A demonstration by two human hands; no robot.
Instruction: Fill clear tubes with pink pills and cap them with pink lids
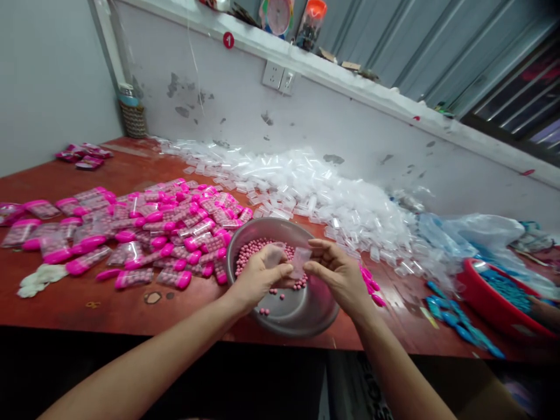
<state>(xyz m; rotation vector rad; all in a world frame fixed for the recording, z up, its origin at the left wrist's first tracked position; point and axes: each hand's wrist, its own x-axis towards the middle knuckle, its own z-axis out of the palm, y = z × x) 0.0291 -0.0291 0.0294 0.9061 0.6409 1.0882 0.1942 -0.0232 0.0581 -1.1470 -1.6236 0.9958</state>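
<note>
Both hands are over a grey metal bowl [301, 321] that holds small pink balls [251, 254]. A clear plastic case [300, 262] is between them. My left hand [265, 271] has its fingers closed around clear plastic, with thumb and fingers at the case's left side. My right hand [335, 268] has its thumb and curled fingers at the case's right edge; whether it grips the case is hard to tell. Left of the bowl lies a pile of filled cases with pink caps [192, 227]. Behind the bowl spreads a heap of clear cases [306, 181].
Pink caps [371, 284] lie right of the bowl. Farther right are blue pieces [459, 321] and a red basin [485, 306] of blue items, with another person's hand [545, 315] at it. A white cloth [41, 279] lies far left. A wall backs the table.
</note>
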